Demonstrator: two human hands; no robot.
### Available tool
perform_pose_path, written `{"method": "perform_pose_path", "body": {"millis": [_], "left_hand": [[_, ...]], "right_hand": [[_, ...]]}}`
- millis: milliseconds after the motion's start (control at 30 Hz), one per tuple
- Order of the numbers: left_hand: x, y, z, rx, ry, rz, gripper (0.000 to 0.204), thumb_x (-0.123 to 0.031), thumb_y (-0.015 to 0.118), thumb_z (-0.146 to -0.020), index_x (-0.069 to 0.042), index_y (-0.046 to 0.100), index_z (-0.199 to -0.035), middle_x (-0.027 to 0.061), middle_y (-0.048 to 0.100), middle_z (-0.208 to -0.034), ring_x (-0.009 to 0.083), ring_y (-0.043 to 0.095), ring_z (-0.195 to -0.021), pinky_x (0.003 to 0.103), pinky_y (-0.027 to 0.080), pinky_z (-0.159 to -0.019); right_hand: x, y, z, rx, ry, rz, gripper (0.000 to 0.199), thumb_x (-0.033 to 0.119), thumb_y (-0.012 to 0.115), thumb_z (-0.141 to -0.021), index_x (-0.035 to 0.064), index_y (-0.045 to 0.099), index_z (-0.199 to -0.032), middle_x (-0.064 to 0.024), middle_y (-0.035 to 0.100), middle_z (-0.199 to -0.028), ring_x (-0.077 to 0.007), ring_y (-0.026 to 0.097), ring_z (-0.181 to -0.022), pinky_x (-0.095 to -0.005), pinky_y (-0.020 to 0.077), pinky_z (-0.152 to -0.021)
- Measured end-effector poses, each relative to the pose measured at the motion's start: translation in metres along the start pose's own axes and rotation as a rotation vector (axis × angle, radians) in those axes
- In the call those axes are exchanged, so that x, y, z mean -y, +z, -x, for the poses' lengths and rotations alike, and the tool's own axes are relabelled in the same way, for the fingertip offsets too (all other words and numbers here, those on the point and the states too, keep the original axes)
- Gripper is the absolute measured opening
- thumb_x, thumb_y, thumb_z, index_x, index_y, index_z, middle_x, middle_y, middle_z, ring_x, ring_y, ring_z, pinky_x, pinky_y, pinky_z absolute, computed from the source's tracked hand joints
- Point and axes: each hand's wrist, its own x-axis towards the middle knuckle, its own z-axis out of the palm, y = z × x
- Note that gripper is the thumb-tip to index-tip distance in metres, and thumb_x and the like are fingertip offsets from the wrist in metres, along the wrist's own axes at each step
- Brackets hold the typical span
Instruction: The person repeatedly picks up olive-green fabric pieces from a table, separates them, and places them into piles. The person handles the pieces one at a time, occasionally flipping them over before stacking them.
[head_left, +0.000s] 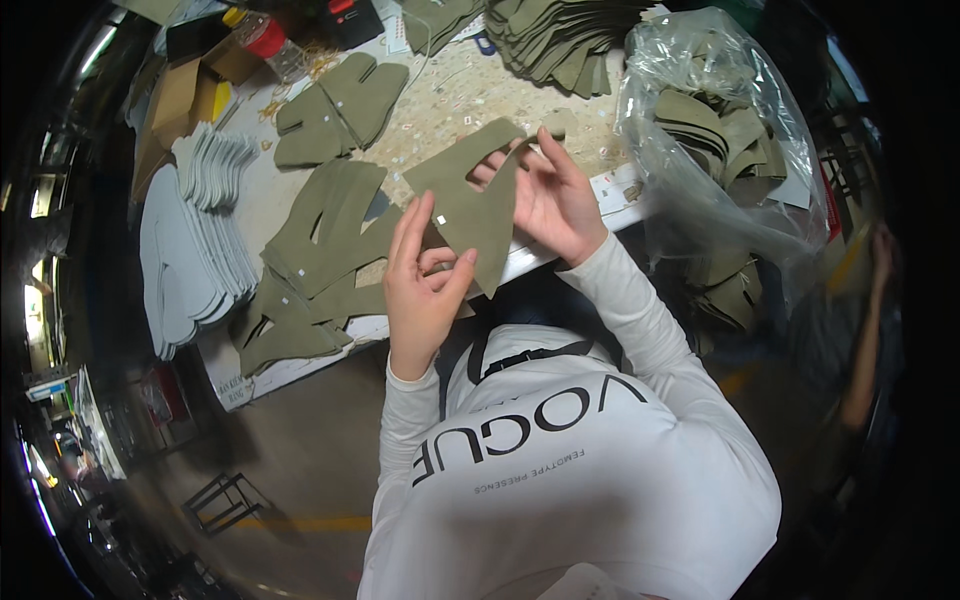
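Both of my hands are at one olive-green cut shoe-upper piece (484,232), held up above the table's near edge. It has a curved cut-out and a small white sticker. My right hand (558,200) grips its upper right strip, thumb in front and some fingers showing behind through the cut-out. At its lower left edge is my left hand (425,285), with the upper fingers stretched along it, the others curled in, and the thumb against the piece. Similar olive pieces (325,230) lie overlapping on the table, left of my left hand. Another olive pair (340,112) lies farther back.
Stacked pale grey cut pieces (195,255) stand at the table's left edge. Behind them are a cardboard box (180,105) and a bottle with a red label (268,42). A pile of olive pieces (570,40) lies at the back; a clear plastic bag (740,60) of pieces is right.
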Motion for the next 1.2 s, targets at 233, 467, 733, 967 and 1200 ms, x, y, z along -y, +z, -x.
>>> {"method": "perform_pose_path", "body": {"millis": [233, 467, 733, 967, 1200], "left_hand": [[0.032, 0.003, -0.026, 0.066, -0.041, -0.124, 0.066, 0.007, 0.067, -0.083, 0.000, 0.042, -0.143, 0.0179, 0.035, -0.149, 0.0144, 0.066, -0.087, 0.023, 0.056, -0.068], [0.008, -0.012, 0.005, -0.049, -0.006, -0.319, 0.032, 0.002, 0.065, -0.087, 0.005, 0.061, -0.119, 0.0154, 0.056, -0.124, 0.0127, 0.067, -0.083, 0.022, 0.055, -0.067], [0.012, -0.055, 0.074, 0.218, -0.505, -0.273, 0.026, -0.016, 0.057, -0.099, 0.007, 0.069, -0.101, 0.0075, 0.070, -0.080, 0.0097, 0.066, -0.072, 0.022, 0.053, -0.068], [0.049, -0.021, 0.090, -0.047, -0.492, 0.310, 0.032, -0.022, 0.047, -0.104, 0.006, 0.059, -0.115, 0.0171, 0.068, -0.112, 0.0219, 0.067, -0.103, 0.030, 0.053, -0.088], [0.051, -0.032, 0.088, 0.067, -0.373, 0.915, 0.038, -0.026, 0.042, -0.105, 0.007, 0.056, -0.117, 0.0209, 0.067, -0.109, 0.0262, 0.067, -0.104, 0.035, 0.053, -0.095]], "right_hand": [[0.035, -0.005, 0.005, -0.215, -0.262, 0.198, 0.071, 0.017, 0.057, -0.097, 0.0136, 0.016, -0.155, -0.0179, 0.039, -0.147, -0.0300, 0.041, -0.134, -0.0479, 0.0375, -0.110], [0.045, 0.009, 0.036, -0.225, -0.662, 1.215, 0.053, 0.004, 0.058, -0.092, 0.0029, 0.043, -0.143, -0.0119, 0.047, -0.144, -0.0187, 0.044, -0.132, -0.0338, 0.0325, -0.110], [-0.024, 0.035, 0.029, -0.004, -0.048, 1.307, 0.052, 0.000, 0.061, -0.089, 0.0022, 0.046, -0.139, -0.0092, 0.051, -0.137, -0.0195, 0.047, -0.128, -0.0327, 0.0397, -0.105], [-0.077, 0.028, 0.007, -0.074, -0.068, 1.109, 0.072, 0.001, 0.069, -0.084, 0.0075, 0.035, -0.147, -0.0140, 0.043, -0.140, -0.0233, 0.042, -0.131, -0.0339, 0.0367, -0.107], [-0.066, 0.022, 0.015, -0.027, 0.092, 1.285, 0.053, 0.005, 0.065, -0.090, 0.0044, 0.046, -0.140, -0.0031, 0.062, -0.096, -0.0056, 0.059, -0.073, -0.0216, 0.0488, -0.068]]}}
